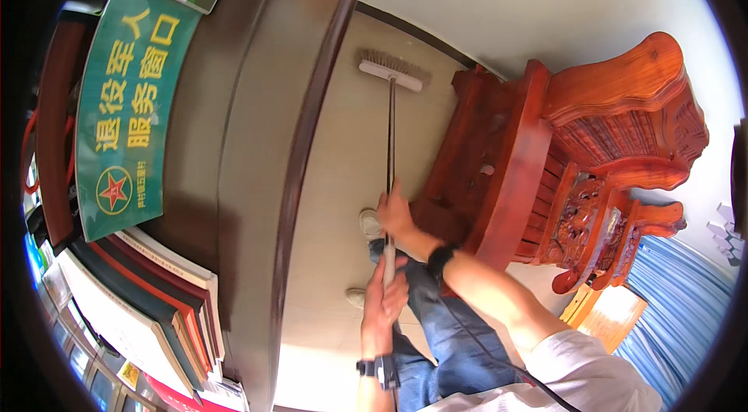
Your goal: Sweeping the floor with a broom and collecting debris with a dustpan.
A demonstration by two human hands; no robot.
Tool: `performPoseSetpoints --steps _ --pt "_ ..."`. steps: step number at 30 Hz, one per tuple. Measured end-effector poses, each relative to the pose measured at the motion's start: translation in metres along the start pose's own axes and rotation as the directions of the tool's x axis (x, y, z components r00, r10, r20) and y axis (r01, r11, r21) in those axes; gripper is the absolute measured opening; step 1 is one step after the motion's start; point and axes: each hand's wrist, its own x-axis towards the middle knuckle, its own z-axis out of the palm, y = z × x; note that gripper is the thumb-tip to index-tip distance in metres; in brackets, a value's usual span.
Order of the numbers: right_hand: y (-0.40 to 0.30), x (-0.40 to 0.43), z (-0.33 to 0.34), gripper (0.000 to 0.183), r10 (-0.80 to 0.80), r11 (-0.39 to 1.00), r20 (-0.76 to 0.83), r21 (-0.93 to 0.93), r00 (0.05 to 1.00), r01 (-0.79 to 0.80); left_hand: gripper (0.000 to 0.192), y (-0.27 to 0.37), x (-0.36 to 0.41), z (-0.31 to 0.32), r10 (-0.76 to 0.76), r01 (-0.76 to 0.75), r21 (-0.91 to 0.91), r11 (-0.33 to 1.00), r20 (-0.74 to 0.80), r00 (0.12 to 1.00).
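A push broom with a pale head (390,74) and grey-brown bristles rests on the tiled floor, near the wall. Its thin dark handle (391,137) runs down the picture to a light grip. My right hand (397,214) holds the dark part of the handle, with a black band on that wrist. Lower down, my left hand (385,295) is closed around the light grip at the near end. A device is strapped to my left wrist. My shoes (369,225) show beside and below the handle, on the floor.
A dark counter (257,137) runs along the left, bearing a green sign (131,114) with writing and a row of books and folders (169,307). Carved red wooden seating (526,137) stands at the right, close to the wall. Blue curtains (678,301) hang behind it. A cable crosses my legs.
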Motion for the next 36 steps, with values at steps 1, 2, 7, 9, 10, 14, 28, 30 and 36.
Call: performPoseSetpoints --steps 1,2,7,9,10,14,28,30,36 --pt "0.011 0.030 0.002 0.047 -0.124 0.991 -0.017 -0.060 0.992 0.123 0.045 0.006 0.018 0.011 -0.016 0.016 -0.103 0.995 0.002 1.000" --pt "0.013 0.034 0.019 0.047 -0.132 0.990 -0.005 -0.052 0.991 0.131 0.045 0.016 0.023 -0.004 0.053 -0.057 -0.073 0.996 -0.056 0.997" --pt "0.101 -0.101 0.133 0.080 0.122 0.907 0.342 -0.419 0.932 0.035 0.068 -0.007 -0.101 -0.140 -0.212 0.164 -0.170 0.972 -0.324 0.922" --pt "0.135 -0.196 0.161 0.081 0.307 0.870 0.459 -0.490 0.833 -0.051 0.072 -0.055 -0.173 -0.211 -0.046 -0.002 -0.345 0.938 -0.132 0.990" --pt "0.212 -0.172 0.116 0.081 0.427 0.834 0.341 -0.505 0.837 -0.220 0.070 -0.095 -0.130 -0.194 -0.146 0.173 -0.558 0.812 0.093 0.985" --pt "0.149 -0.323 0.165 0.073 0.454 0.885 0.508 -0.351 0.733 -0.305 0.064 -0.103 -0.267 -0.212 0.054 -0.143 -0.346 0.927 -0.255 0.965" --pt "0.089 0.024 0.012 0.034 -0.222 0.960 -0.310 -0.238 0.924 0.150 0.033 0.000 0.017 -0.025 0.164 0.069 0.587 0.806 -0.333 0.928" --pt "0.079 0.107 -0.054 0.025 -0.615 0.706 -0.187 -0.563 0.766 0.430 0.038 0.007 0.085 0.016 -0.013 0.145 0.541 0.828 -0.240 0.971" --pt "0.046 0.072 0.036 0.068 0.075 0.899 -0.083 -0.425 0.994 -0.103 0.050 0.049 0.050 -0.051 0.010 0.058 0.369 0.927 -0.180 0.984"
